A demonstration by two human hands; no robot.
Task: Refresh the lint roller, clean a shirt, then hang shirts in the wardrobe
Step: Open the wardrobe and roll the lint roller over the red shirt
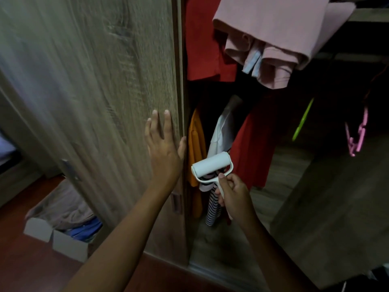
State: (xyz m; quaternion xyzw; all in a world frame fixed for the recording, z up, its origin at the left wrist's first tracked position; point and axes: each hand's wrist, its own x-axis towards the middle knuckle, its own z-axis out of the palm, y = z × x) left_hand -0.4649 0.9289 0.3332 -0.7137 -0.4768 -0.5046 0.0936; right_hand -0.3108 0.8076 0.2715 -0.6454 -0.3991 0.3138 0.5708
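My left hand [163, 147] lies flat, fingers spread, on the wooden wardrobe door [94, 81], its thumb at the door's right edge. My right hand [232, 193] grips the handle of a white lint roller [211, 165], whose clean white drum points up and left in front of the open wardrobe. Inside hang a red shirt [202, 39], an orange shirt [196, 144], a white shirt [221, 131], another red garment [254, 148] and a striped garment [212, 209]. A pink shirt [273, 34] drapes down from the top right.
A cardboard box [69, 245] with folded clothes sits on the red-brown floor at lower left. A green hanger [303, 119] and a pink hanger [357, 135] hang in the dark right part of the wardrobe. A wooden shelf edge [370, 14] runs at the top right.
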